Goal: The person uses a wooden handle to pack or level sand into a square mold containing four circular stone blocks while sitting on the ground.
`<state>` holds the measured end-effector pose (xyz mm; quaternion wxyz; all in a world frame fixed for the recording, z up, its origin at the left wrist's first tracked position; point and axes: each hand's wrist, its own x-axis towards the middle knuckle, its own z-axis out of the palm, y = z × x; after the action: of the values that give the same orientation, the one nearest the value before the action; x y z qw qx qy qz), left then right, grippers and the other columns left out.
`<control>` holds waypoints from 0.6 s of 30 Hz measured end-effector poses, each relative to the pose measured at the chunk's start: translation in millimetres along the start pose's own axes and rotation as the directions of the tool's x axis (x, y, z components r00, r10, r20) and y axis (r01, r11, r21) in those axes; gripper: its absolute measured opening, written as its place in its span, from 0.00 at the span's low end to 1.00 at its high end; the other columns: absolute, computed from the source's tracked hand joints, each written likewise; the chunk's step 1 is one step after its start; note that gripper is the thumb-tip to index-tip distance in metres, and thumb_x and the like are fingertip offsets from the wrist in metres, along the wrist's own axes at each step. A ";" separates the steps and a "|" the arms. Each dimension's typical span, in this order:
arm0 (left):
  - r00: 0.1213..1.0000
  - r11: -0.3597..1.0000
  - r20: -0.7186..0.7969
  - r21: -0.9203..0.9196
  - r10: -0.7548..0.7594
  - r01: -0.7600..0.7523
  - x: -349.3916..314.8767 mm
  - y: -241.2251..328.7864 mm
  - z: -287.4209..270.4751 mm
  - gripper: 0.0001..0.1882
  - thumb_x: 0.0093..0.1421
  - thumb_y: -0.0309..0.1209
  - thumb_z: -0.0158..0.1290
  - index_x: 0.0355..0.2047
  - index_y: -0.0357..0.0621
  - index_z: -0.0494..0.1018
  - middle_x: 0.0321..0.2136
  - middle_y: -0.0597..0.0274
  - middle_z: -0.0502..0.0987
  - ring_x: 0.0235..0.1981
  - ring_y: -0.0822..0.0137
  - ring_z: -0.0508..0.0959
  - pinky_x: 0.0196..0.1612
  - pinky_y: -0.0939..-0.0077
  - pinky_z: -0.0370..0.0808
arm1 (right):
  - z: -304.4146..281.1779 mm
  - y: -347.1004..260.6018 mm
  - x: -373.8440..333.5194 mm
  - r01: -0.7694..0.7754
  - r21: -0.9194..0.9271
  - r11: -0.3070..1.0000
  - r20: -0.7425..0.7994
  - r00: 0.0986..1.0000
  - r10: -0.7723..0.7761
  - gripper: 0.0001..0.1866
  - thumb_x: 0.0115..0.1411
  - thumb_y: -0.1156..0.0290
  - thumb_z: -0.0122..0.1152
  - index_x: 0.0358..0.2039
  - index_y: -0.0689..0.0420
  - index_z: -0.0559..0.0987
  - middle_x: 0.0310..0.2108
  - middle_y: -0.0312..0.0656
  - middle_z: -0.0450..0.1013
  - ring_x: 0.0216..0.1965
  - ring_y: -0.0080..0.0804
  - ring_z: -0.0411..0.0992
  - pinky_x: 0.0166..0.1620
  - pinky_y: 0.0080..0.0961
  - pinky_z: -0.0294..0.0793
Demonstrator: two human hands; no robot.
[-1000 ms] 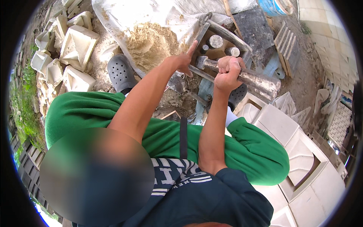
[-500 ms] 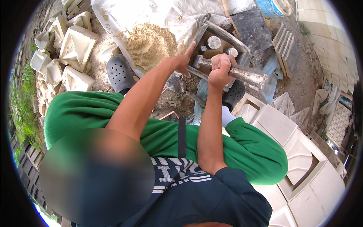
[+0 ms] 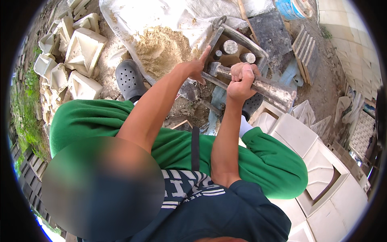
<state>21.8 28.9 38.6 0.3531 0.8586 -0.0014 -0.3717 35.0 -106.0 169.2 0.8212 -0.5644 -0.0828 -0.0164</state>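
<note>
My right hand (image 3: 242,78) is closed round the thin middle of a dumbbell-shaped rammer (image 3: 278,93). Its thick, pale, worn end points to the right and toward me, and its small grey end lies over a rectangular wooden frame (image 3: 258,45). My left hand (image 3: 195,69) lies along the near left side of this frame, fingers stretched out, holding nothing. Brown sand (image 3: 238,58) fills the inside of the frame. From it stick up a thick pale-topped cylinder (image 3: 230,47), another cylinder (image 3: 248,58) and a thinner one (image 3: 218,53).
A heap of tan sand (image 3: 163,48) lies on a white sheet (image 3: 141,12) beyond my left hand. Cream moulded blocks (image 3: 84,50) are piled at the left; more blocks (image 3: 322,165) stand at the right. Behind the frame are a dark board (image 3: 270,34) and a blue bucket (image 3: 291,8).
My right hand has shifted slightly down and right with the rammer, whose thick end has swung right and toward me. My left hand stays at the frame's side.
</note>
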 end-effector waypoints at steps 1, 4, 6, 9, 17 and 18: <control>1.000 1.000 0.000 -0.003 -0.001 0.001 1.2 -1.2 -0.4 0.76 0.44 0.40 0.69 0.58 0.52 0.05 0.49 0.24 0.67 0.51 0.37 0.70 0.57 0.56 0.67 | 1.8 -2.5 1.3 -0.003 -0.001 1.000 0.002 1.000 0.003 0.12 0.58 0.75 0.48 0.17 0.56 0.63 0.14 0.32 0.59 0.16 0.16 0.54 0.20 0.17 0.52; 0.999 0.999 0.030 -0.038 0.036 -0.034 4.1 -6.9 -0.6 0.75 0.44 0.40 0.68 0.59 0.51 0.06 0.48 0.24 0.68 0.50 0.38 0.71 0.56 0.56 0.68 | 4.7 4.3 4.1 0.018 0.042 0.999 0.003 1.000 -0.018 0.11 0.58 0.75 0.47 0.18 0.56 0.63 0.14 0.33 0.60 0.16 0.17 0.54 0.21 0.16 0.53; 0.997 0.997 -0.019 -0.020 0.077 -0.077 5.8 -10.0 3.2 0.75 0.45 0.40 0.68 0.59 0.51 0.06 0.47 0.24 0.69 0.49 0.38 0.72 0.55 0.56 0.68 | 3.5 16.0 2.7 -0.034 -0.021 0.999 -0.027 0.999 0.033 0.12 0.58 0.76 0.47 0.17 0.56 0.63 0.14 0.33 0.60 0.16 0.17 0.54 0.21 0.16 0.53; 0.999 1.000 -0.025 -0.001 0.024 -0.024 -0.7 -0.3 -0.9 0.75 0.45 0.40 0.68 0.59 0.51 0.06 0.47 0.25 0.69 0.48 0.39 0.73 0.54 0.56 0.69 | 7.4 5.9 0.4 -0.037 -0.052 0.998 -0.061 0.998 0.034 0.14 0.56 0.75 0.46 0.15 0.55 0.60 0.12 0.33 0.57 0.14 0.18 0.51 0.20 0.18 0.51; 0.998 0.999 -0.032 -0.001 0.053 -0.053 2.8 -5.9 1.7 0.75 0.44 0.40 0.68 0.58 0.52 0.05 0.48 0.24 0.68 0.50 0.38 0.72 0.55 0.55 0.68 | 13.1 16.8 12.2 -0.042 -0.080 0.996 -0.065 0.997 0.037 0.15 0.54 0.76 0.45 0.13 0.53 0.57 0.10 0.32 0.55 0.12 0.19 0.50 0.18 0.20 0.52; 0.997 0.999 -0.062 0.022 0.051 -0.050 3.4 -3.8 3.5 0.75 0.44 0.40 0.68 0.59 0.53 0.06 0.48 0.24 0.68 0.50 0.38 0.72 0.55 0.55 0.68 | 9.8 15.8 13.1 -0.034 -0.080 0.996 -0.065 0.997 0.029 0.15 0.54 0.76 0.45 0.13 0.53 0.57 0.10 0.32 0.55 0.12 0.19 0.50 0.18 0.20 0.52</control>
<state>21.1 28.8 32.5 0.3536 0.8730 -0.0157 -0.3357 48.6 -90.3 160.1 0.8000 -0.5976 -0.0467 -0.0249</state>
